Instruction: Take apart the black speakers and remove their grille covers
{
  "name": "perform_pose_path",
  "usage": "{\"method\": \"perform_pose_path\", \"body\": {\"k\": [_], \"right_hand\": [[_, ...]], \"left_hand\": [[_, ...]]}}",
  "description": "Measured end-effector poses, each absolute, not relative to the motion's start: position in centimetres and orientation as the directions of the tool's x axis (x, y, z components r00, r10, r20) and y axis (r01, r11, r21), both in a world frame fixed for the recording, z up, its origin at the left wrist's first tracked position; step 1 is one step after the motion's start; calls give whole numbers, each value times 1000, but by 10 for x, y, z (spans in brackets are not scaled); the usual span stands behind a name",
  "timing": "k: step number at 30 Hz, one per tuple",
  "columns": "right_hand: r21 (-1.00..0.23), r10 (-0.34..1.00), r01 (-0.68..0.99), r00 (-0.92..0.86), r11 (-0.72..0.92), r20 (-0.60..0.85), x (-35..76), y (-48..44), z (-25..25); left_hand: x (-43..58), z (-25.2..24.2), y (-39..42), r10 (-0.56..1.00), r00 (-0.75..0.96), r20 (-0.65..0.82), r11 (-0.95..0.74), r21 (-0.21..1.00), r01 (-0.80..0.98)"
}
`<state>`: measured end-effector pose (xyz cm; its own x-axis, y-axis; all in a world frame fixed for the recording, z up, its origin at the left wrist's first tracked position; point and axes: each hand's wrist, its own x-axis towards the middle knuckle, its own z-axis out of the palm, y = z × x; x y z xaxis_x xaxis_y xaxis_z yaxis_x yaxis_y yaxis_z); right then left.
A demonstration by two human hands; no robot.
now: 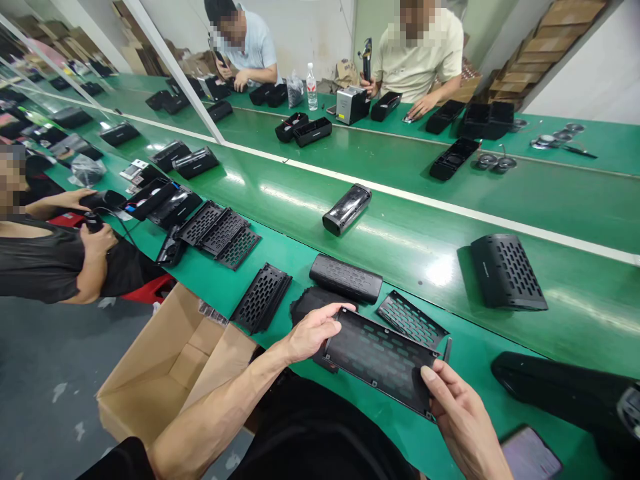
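Both my hands hold a flat black perforated grille panel (380, 357) just above the near edge of the green table (300, 220). My left hand (313, 331) grips its left end, fingers curled over the top edge. My right hand (463, 417) pinches its lower right corner with thumb on top. A second grille (411, 321) lies flat just behind the panel. A black speaker body (346, 278) lies beyond my left hand, with a dark fabric piece (310, 303) beneath it.
A stack of grilles (261, 297) and more grilles (220, 232) lie to the left, above an open cardboard box (165, 370). A speaker shell (507, 272) and a glossy speaker (347, 209) sit on the belt. A phone (530, 457) lies at right. Other people work at left and across the table.
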<state>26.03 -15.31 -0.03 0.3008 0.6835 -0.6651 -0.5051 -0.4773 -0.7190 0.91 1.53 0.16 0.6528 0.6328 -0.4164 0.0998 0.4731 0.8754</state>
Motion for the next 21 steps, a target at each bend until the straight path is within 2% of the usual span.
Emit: {"method": "perform_pose_path", "body": {"k": [4, 10, 16, 21], "right_hand": [[-774, 751, -452, 284, -443, -596, 255, -151, 16], [-783, 786, -441, 234, -439, -573, 253, -149, 22], [-778, 800, -484, 228, -402, -555, 250, -146, 26], [-776, 789, -494, 252, -393, -560, 248, -146, 26]], "left_hand": [[6, 8, 19, 617, 690, -379, 439, 893, 98], [2, 9, 24, 612, 717, -334, 412, 908, 72], [-1, 7, 27, 603, 718, -348, 391, 913, 114], [0, 5, 28, 601, 721, -345, 431, 900, 71]]}}
